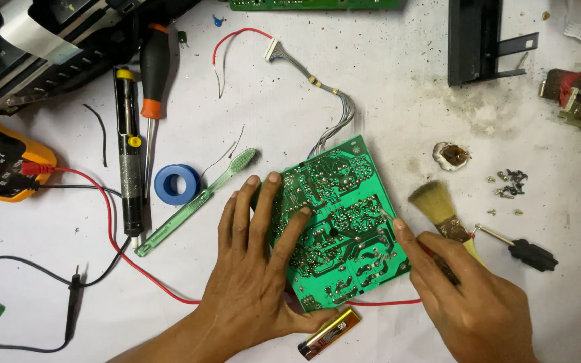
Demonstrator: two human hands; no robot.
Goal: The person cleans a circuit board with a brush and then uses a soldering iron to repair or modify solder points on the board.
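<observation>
A green circuit board [334, 195] lies solder side up in the middle of the white table. My left hand [253, 269] rests flat on its left part, fingers spread. My right hand [469, 302] grips a thin red multimeter probe [389, 218], whose metal tip touches the board's right side. A red lead [384, 302] runs from under the board's lower edge. Grey wires with a white connector [272, 48] leave the board's top corner.
Left of the board lie a green toothbrush [196, 202], a blue tape roll [177, 184], a desoldering pump [128, 148], a screwdriver [154, 74] and an orange multimeter [1, 168]. A brush [438, 208], loose screws [509, 185] and a battery [329, 333] lie nearby.
</observation>
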